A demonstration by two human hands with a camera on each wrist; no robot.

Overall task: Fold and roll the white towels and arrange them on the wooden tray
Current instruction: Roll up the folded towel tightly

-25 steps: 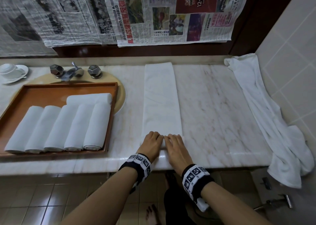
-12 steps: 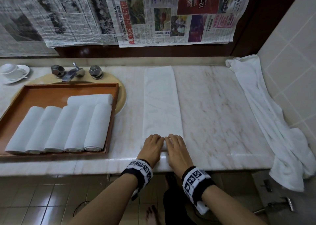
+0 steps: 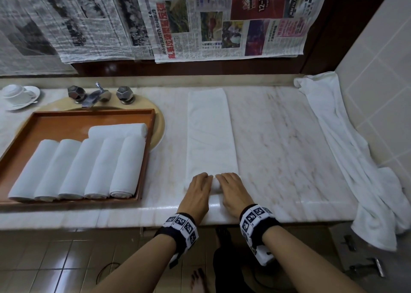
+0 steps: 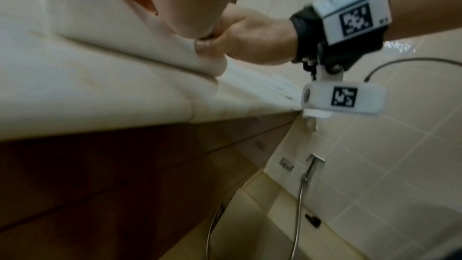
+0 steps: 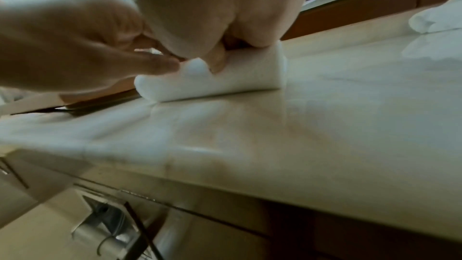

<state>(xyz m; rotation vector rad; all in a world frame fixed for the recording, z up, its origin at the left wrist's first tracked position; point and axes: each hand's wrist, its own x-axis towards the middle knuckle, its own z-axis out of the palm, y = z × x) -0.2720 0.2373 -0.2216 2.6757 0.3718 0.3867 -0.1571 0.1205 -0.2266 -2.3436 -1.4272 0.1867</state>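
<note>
A long folded white towel (image 3: 210,132) lies lengthwise on the marble counter (image 3: 278,148). Its near end is rolled into a short tube (image 5: 225,78). My left hand (image 3: 201,179) and right hand (image 3: 226,179) sit side by side on that roll, fingers curled over it and thumbs tucked behind. The right thumb dents the roll in the right wrist view. To the left, the wooden tray (image 3: 93,114) holds several rolled white towels (image 3: 89,166), one of them lying crosswise behind the row. A loose unfolded towel (image 3: 347,148) is draped along the counter's right side.
The tray sits over a sink basin (image 3: 160,125) with a faucet (image 3: 95,94) behind it. A cup and saucer (image 3: 17,94) stand at the far left. Newspapers (image 3: 222,25) cover the back wall, and a tiled wall (image 3: 378,81) bounds the right. The counter's front edge is just below my wrists.
Both hands have crept slightly forward along the towel, and the rolled near end now shows between them.
</note>
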